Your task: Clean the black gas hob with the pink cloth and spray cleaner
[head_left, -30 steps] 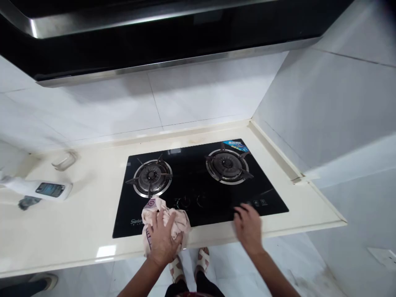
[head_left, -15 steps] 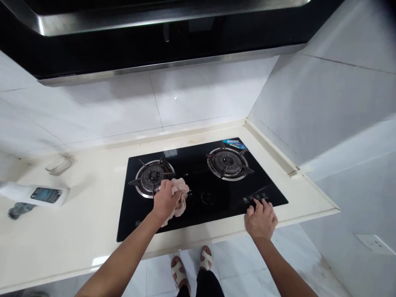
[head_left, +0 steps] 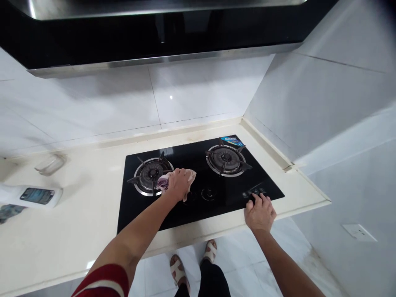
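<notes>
A pale pink cloth [head_left: 191,177] with a purple pattern is bunched under my left hand [head_left: 178,184], whose fingers are closed over it. Both are on the black glass gas cooktop [head_left: 185,216], just right of the left burner [head_left: 152,175]. My right hand [head_left: 260,212] rests at the cooktop's front right edge, fingers lying on the glass beside the touch marks, with nothing held. Farther back on the right sits the other burner [head_left: 226,158]. A round control knob [head_left: 208,194] is between the two hands.
On the left of the cream counter [head_left: 89,214] lie a white bottle [head_left: 37,196], a clear dish [head_left: 50,164] and a dark rag [head_left: 10,211]. A black range hood [head_left: 130,39] hangs above. Tiled walls [head_left: 334,95] close off the back and right.
My left hand has pushed the cloth forward and right, away from the front edge, and the purple pattern now shows. My right hand stays at the same spot on the cooktop.
</notes>
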`<state>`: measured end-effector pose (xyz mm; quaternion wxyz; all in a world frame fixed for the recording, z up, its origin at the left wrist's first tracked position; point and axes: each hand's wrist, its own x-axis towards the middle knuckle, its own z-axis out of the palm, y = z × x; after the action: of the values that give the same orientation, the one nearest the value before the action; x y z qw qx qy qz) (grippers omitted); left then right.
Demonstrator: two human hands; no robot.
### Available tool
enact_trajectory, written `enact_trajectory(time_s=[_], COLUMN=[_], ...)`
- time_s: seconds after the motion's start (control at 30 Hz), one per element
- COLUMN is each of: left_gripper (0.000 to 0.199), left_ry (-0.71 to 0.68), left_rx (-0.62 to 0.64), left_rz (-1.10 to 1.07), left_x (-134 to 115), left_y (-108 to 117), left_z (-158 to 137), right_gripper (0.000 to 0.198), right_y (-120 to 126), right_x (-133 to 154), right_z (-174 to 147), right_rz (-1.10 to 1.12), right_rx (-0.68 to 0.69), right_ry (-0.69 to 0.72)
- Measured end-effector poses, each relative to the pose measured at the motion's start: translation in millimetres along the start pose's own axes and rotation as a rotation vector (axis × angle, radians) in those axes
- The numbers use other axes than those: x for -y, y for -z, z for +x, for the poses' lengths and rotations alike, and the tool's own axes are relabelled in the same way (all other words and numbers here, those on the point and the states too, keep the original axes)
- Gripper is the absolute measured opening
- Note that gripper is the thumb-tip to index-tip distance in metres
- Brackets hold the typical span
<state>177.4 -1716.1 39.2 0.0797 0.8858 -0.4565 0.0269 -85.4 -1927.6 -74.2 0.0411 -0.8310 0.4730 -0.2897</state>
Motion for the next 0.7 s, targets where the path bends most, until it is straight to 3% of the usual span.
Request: enact_trajectory(time_s=[0.17,0.4,0.57,0.63,0.7], left_gripper=[0.04,0.04,0.04,0.036,0.036], left_ry=[-0.052,0.02,0.065,0.124,0.276], left_rx=[-0.054,-0.068,-0.126,-0.198,-0.303], left_rz=[0.018,0.009,-0.085,-0.078,-0.025], left_x=[-1.8,1.6,10.2,21.6,36.9], left_y=[-2.8,8.9,0.6,-8.0,-14.3], left_z=[-41.9,-95.6,-173.1,-209.2,-240.7], right_gripper=[0.044,0.045,0.046,0.045,0.045], right_y=[-0.7,1.2,2.2,1.7,1.3], right_x=[1.3,1.7,1.9,2.0,1.9], right_z=[-0.8,-0.5,-1.2,-1.4,-1.4], right_rz=[0.013,-0.008,-0.009,-0.011,-0.018], right_rx=[-0.009,0.01,0.016,0.009,0.002], right_ry=[0.008,0.004,0.016,0.016,0.018])
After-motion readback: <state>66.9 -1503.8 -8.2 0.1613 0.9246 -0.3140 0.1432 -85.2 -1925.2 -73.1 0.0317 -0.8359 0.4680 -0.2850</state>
